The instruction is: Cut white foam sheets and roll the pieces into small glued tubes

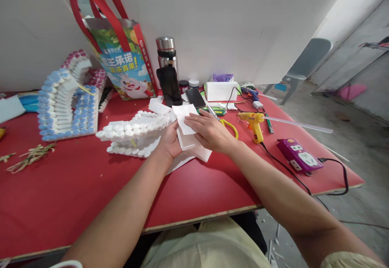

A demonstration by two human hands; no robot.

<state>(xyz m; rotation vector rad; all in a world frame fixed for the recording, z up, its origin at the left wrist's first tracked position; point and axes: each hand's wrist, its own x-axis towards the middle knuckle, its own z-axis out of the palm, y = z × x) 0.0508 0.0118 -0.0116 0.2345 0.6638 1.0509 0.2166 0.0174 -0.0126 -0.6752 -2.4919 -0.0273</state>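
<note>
White paper pieces [186, 123] are held upright at the middle of the red table. My left hand [170, 141] is closed on their left edge, its thumb toward the top. Against their face lies my right hand [211, 132], fingers stretched out flat and touching the paper. Left of my left hand, a white craft piece [130, 130] edged with rows of white tufts lies on the table; its right end is hidden behind my hand and the paper. Another white sheet [180, 162] spreads flat beneath my hands.
A yellow glue gun [253, 124] and a purple power strip [299, 156] with cords sit to the right. At the back stand a steel flask [165, 49], a propped black phone [169, 86] and a shopping bag [127, 65]. Blue-and-white craft pieces [56, 106] stand left.
</note>
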